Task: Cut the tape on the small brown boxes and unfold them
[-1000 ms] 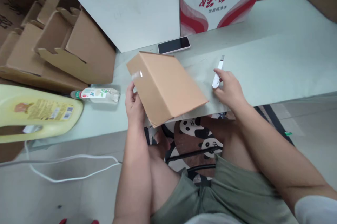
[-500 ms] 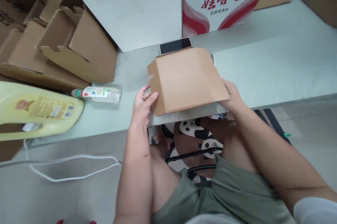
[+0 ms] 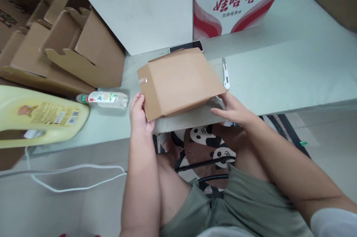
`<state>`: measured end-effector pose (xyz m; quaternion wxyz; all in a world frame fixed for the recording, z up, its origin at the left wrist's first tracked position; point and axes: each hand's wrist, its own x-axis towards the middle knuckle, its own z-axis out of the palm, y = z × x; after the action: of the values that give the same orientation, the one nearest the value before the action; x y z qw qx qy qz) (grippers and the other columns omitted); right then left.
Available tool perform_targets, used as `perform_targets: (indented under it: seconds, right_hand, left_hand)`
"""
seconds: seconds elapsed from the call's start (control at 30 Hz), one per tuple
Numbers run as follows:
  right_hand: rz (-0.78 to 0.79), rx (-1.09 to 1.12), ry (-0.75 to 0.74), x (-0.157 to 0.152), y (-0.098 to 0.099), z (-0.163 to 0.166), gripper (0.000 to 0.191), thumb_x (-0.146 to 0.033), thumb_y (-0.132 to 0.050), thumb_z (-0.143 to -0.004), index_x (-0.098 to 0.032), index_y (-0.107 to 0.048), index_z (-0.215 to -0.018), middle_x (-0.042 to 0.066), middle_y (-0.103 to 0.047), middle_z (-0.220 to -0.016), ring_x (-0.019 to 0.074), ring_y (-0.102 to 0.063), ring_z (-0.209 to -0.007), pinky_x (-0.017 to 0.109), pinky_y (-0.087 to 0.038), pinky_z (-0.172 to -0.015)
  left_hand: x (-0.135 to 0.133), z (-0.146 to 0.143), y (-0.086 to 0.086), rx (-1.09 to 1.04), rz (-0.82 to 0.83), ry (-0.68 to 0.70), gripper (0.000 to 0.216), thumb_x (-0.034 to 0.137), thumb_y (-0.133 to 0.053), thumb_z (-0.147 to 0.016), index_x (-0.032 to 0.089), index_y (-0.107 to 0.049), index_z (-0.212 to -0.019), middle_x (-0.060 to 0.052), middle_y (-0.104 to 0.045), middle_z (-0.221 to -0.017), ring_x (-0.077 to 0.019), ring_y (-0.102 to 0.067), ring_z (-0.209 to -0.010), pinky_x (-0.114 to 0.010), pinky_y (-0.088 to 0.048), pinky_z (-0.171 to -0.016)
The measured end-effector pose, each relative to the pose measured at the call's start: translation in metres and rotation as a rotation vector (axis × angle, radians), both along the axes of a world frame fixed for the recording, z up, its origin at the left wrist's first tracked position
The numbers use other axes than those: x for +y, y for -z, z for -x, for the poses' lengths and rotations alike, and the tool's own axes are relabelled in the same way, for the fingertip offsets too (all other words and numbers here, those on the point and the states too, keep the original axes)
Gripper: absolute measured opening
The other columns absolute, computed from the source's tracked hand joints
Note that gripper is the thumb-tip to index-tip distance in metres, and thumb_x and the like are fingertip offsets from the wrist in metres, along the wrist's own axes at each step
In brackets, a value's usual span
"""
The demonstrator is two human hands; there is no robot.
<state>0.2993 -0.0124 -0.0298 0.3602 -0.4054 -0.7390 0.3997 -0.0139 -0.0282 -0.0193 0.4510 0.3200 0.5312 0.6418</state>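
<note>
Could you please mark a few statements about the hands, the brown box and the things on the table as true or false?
1. The left hand grips the brown box at its near left corner. True.
2. The right hand holds the white cutter. False: the cutter lies on the table to the right of the brown box, and the right hand touches the brown box's near right edge.
3. A phone shows partly behind the brown box. True.
4. The small clear bottle stands upright. False: the bottle lies on its side, to the left of the brown box.
</note>
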Motion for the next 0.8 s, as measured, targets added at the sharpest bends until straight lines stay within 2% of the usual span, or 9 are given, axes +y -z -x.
perform_targets:
  seconds: [0.1,0.23,0.33,0.43,0.53,0.6,0.67,0.73,0.8]
  right_hand:
    - [0.029,0.063,0.133,0.0,0.01,0.005,0.073,-0.055,-0.078,-0.072,-0.02,-0.057,-0.132,0.018,-0.065,-0.133,0.037,-0.056,-0.134,0.055,-0.047,-0.111]
    - [0.028,0.161,0.287,0.002,0.017,0.008,0.08,-0.061,-0.085,-0.062,-0.021,-0.056,-0.126,0.017,-0.065,-0.129,0.0363,-0.058,-0.129,0.052,-0.05,-0.107]
    - [0.026,0.16,0.394,0.003,0.015,0.009,0.08,-0.06,-0.086,-0.06,-0.021,-0.054,-0.122,0.015,-0.065,-0.12,0.032,-0.065,-0.109,0.046,-0.057,-0.088]
    - [-0.011,0.086,0.524,0.001,0.009,0.011,0.069,-0.06,-0.083,-0.063,-0.022,-0.053,-0.113,0.007,-0.063,-0.1,0.0233,-0.061,-0.083,0.039,-0.054,-0.069]
    - [-0.073,0.085,0.567,-0.002,0.003,0.013,0.053,-0.061,-0.076,-0.072,-0.023,-0.055,-0.102,0.003,-0.058,-0.088,0.0198,-0.055,-0.076,0.035,-0.049,-0.065]
    - [-0.097,0.157,0.537,-0.002,0.001,0.012,0.045,-0.066,-0.064,-0.081,-0.023,-0.055,-0.093,0.002,-0.056,-0.082,0.0187,-0.053,-0.073,0.033,-0.046,-0.062]
    - [-0.117,0.212,0.524,0.0,0.003,0.009,0.046,-0.069,-0.05,-0.088,-0.024,-0.05,-0.08,0.0,-0.048,-0.072,0.0168,-0.048,-0.066,0.031,-0.041,-0.058]
    - [-0.116,0.25,0.535,0.003,0.006,0.006,0.049,-0.069,-0.044,-0.092,-0.024,-0.04,-0.071,-0.002,-0.036,-0.065,0.0147,-0.04,-0.06,0.029,-0.036,-0.055]
    - [-0.088,0.308,0.556,0.006,0.01,0.004,0.051,-0.068,-0.046,-0.092,-0.024,-0.032,-0.068,-0.003,-0.028,-0.064,0.0134,-0.034,-0.057,0.028,-0.032,-0.052]
  left_hand:
    - [-0.007,-0.009,-0.014,-0.108,-0.04,0.102,0.041,0.05,-0.076,-0.073,0.028,-0.065,-0.106,-0.005,-0.071,-0.11,-0.0221,-0.071,-0.096,-0.031,-0.059,-0.073]
    - [-0.013,-0.02,-0.023,-0.07,-0.052,0.265,0.058,0.056,-0.075,-0.07,0.031,-0.063,-0.121,-0.008,-0.063,-0.137,-0.028,-0.068,-0.114,-0.031,-0.058,-0.072]
    - [-0.012,-0.025,-0.02,-0.017,-0.024,0.249,0.064,0.055,-0.077,-0.068,0.033,-0.06,-0.125,-0.008,-0.062,-0.14,-0.0273,-0.067,-0.113,-0.028,-0.055,-0.066]
    - [-0.009,-0.028,-0.018,0.004,0.008,0.133,0.056,0.05,-0.08,-0.069,0.031,-0.063,-0.118,-0.006,-0.069,-0.124,-0.0215,-0.069,-0.1,-0.025,-0.053,-0.063]
    - [-0.007,-0.029,-0.018,0.048,0.019,0.056,0.041,0.051,-0.083,-0.068,0.023,-0.067,-0.093,-0.003,-0.071,-0.091,-0.0153,-0.067,-0.077,-0.022,-0.051,-0.058]
    - [-0.008,-0.028,-0.019,0.086,0.03,0.041,0.039,0.051,-0.084,-0.065,0.021,-0.064,-0.08,0.001,-0.065,-0.071,-0.0112,-0.059,-0.058,-0.02,-0.044,-0.046]
    - [-0.01,-0.026,-0.019,0.116,0.053,0.044,0.04,0.052,-0.085,-0.065,0.021,-0.059,-0.072,0.005,-0.054,-0.056,-0.0079,-0.044,-0.042,-0.019,-0.03,-0.034]
    - [-0.012,-0.024,-0.019,0.136,0.063,0.06,0.043,0.052,-0.084,-0.065,0.021,-0.055,-0.065,0.007,-0.045,-0.049,-0.0061,-0.033,-0.035,-0.021,-0.019,-0.03]
    - [-0.014,-0.023,-0.019,0.145,0.041,0.058,0.046,0.053,-0.084,-0.067,0.021,-0.051,-0.06,0.007,-0.04,-0.047,-0.0054,-0.031,-0.035,-0.022,-0.017,-0.031]
